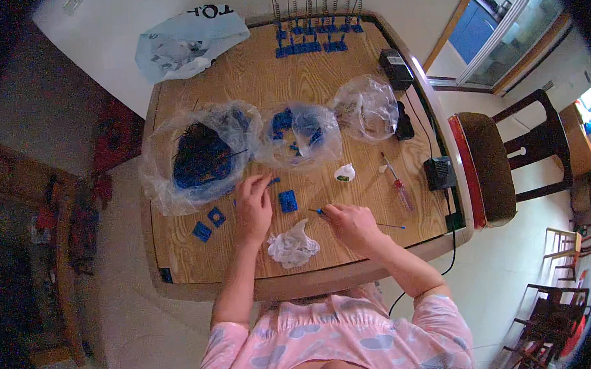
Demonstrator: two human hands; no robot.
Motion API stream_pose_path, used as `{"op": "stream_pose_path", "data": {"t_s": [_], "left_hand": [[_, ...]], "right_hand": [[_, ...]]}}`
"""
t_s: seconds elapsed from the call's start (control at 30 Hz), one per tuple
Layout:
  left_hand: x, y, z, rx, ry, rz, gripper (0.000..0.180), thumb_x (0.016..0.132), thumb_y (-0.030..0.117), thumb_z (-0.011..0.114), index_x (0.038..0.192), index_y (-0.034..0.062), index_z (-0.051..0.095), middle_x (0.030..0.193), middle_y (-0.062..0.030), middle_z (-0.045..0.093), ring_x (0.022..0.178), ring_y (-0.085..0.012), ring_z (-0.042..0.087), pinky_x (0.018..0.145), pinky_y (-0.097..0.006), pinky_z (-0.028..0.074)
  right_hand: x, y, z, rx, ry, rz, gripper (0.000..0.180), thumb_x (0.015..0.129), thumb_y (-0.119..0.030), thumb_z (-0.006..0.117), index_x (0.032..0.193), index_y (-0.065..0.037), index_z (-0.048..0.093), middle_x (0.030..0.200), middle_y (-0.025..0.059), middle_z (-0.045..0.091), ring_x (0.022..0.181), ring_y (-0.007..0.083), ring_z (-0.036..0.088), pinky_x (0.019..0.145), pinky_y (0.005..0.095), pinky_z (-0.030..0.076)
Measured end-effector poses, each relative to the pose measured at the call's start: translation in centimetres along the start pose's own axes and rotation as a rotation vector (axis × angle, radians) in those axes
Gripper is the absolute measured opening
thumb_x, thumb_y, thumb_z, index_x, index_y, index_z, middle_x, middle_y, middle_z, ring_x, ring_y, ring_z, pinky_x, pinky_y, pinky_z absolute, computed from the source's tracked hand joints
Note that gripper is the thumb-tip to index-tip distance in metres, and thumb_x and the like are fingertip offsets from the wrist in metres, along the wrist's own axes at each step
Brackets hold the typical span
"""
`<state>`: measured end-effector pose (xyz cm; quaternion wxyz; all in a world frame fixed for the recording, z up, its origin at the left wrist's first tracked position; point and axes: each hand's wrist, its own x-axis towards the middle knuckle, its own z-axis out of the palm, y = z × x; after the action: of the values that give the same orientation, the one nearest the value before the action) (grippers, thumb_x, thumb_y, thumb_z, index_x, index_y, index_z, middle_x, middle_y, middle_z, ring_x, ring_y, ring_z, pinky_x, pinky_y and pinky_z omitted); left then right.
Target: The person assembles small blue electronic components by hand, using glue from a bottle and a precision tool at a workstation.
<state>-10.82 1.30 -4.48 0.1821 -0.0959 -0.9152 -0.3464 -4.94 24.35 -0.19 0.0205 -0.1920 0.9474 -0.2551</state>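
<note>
My left hand (253, 204) is closed with its fingertips on a small blue part (274, 181), which is mostly covered by the fingers. Pinched in my right hand (350, 223) is a thin dark rod with a blue tip (319, 211), pointing left. On that hand's other side a thin rod with a blue end (402, 227) shows; whether it is the same rod I cannot tell. Between my hands lies a blue rectangular plate (288, 201), with a crumpled white tissue (293, 245) nearer to me. Two blue plates (201, 231) rest left of my left hand.
Clear plastic bags hold dark and blue parts (202, 156), small blue pieces (293, 132) and thin metal parts (370, 111). Blue bases with springs and rods (311, 31) stand at the back. A screwdriver (401, 190), black adapters (438, 173) and a cord are on the right.
</note>
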Motion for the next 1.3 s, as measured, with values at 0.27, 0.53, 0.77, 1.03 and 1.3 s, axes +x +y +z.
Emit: {"op": "stream_pose_path", "data": {"t_s": [0.27,0.53,0.77,1.03,1.3], "left_hand": [[-2.4,2.2,0.4,-0.115,-0.08,-0.015,0.027,0.076,0.009,0.07,0.102,0.0025,0.064,0.104,-0.0111,0.061,0.105,-0.0318,0.054,0.092,-0.043,0.042],[-2.8,2.4,-0.8,-0.129,-0.036,0.135,0.019,0.076,0.005,0.067,0.095,0.0033,0.064,0.111,-0.0101,0.063,0.11,-0.032,0.055,0.095,-0.042,0.044],[-2.9,2.2,-0.6,-0.149,0.017,0.126,0.019,0.074,0.004,0.068,0.092,0.0035,0.064,0.105,-0.0094,0.064,0.102,-0.03,0.059,0.088,-0.04,0.048],[-3.2,2.2,-0.5,-0.215,-0.012,0.087,0.02,0.077,0.004,0.067,0.096,0.0021,0.063,0.108,-0.0119,0.061,0.104,-0.0321,0.057,0.09,-0.04,0.047],[-2.8,2.2,-1.2,-0.174,-0.076,0.159,0.022,0.079,0.006,0.064,0.101,0.0008,0.063,0.109,-0.0112,0.06,0.106,-0.0323,0.054,0.092,-0.041,0.046]], "right_hand": [[4.3,-1.4,-1.8,-0.195,-0.076,-0.151,0.013,0.091,-0.022,0.052,0.094,-0.009,0.053,0.08,0.0117,0.061,0.074,0.033,0.064,0.058,0.0441,0.05],[4.5,-3.1,-2.1,-0.315,-0.105,-0.234,0.013,0.09,-0.02,0.052,0.096,-0.009,0.053,0.081,0.0096,0.061,0.078,0.029,0.065,0.06,0.0423,0.051],[4.6,-4.2,-2.5,-0.328,-0.145,-0.191,0.012,0.089,-0.02,0.052,0.095,-0.009,0.054,0.082,0.0098,0.061,0.079,0.0295,0.065,0.061,0.0423,0.051],[4.7,-4.0,-2.2,-0.333,-0.182,-0.151,0.013,0.087,-0.017,0.052,0.097,-0.01,0.055,0.085,0.0103,0.062,0.08,0.0307,0.065,0.062,0.0437,0.052],[4.6,-3.7,-1.9,-0.372,-0.155,-0.208,0.014,0.087,-0.018,0.053,0.098,-0.009,0.054,0.084,0.0102,0.061,0.079,0.0298,0.065,0.061,0.0431,0.052]]}}
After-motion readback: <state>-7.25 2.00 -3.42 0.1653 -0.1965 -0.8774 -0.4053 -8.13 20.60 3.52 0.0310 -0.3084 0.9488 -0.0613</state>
